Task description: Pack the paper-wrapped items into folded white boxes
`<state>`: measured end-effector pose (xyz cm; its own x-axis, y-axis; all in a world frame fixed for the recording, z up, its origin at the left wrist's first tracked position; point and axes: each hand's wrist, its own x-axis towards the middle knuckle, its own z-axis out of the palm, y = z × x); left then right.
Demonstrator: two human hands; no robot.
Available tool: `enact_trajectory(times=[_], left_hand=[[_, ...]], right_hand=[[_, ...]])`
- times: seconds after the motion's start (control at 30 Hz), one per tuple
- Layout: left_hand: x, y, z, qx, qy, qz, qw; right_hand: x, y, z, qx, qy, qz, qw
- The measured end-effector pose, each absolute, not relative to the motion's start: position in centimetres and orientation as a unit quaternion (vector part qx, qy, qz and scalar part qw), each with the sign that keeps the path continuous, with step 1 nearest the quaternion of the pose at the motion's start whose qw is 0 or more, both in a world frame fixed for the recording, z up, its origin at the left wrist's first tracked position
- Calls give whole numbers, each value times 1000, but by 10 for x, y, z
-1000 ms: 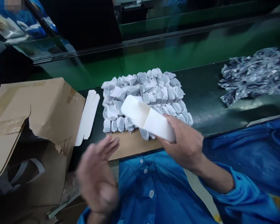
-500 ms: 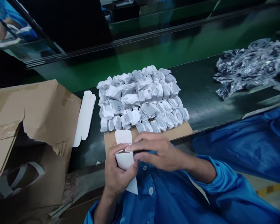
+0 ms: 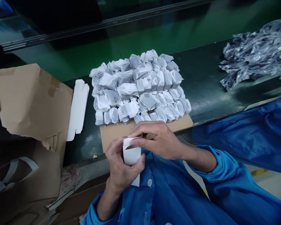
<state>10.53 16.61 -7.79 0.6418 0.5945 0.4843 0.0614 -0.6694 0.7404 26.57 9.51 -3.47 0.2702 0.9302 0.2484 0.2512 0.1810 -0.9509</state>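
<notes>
My left hand (image 3: 123, 167) is wrapped round a small white cardboard box (image 3: 132, 156), its thumb along the near side. At the box's top end, my right hand (image 3: 158, 139) pinches the white end flap between thumb and fingers, and the flap is bent over the opening. A dark gap still shows under the flap; what lies inside is hidden. Just beyond my hands, many small packets in white wrapping (image 3: 140, 90) lie in packed rows on a flat brown cardboard sheet (image 3: 115, 133).
A large torn cardboard carton (image 3: 52, 103) stands at the left, with flattened white boxes (image 3: 77, 107) beside it. Black items in clear plastic bags (image 3: 257, 53) are heaped at the right on the dark green bench (image 3: 201, 84). A blue-clothed person (image 3: 243, 137) is close on the right.
The long top flap stood upright before and is now folded down over the box's end by my right hand. The view has tipped slightly downward.
</notes>
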Motion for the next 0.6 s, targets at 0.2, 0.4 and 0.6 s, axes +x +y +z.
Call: enact_trajectory(times=[0.2, 0.4, 0.6], left_hand=[[98, 170, -74, 891, 200, 291, 287], [74, 171, -81, 886, 179, 258, 340], [57, 168, -88, 901, 205, 198, 327]], right_hand=[[262, 90, -40, -558, -595, 220, 535], [234, 75, -61, -564, -625, 38, 538], [217, 73, -80, -579, -615, 26, 534]])
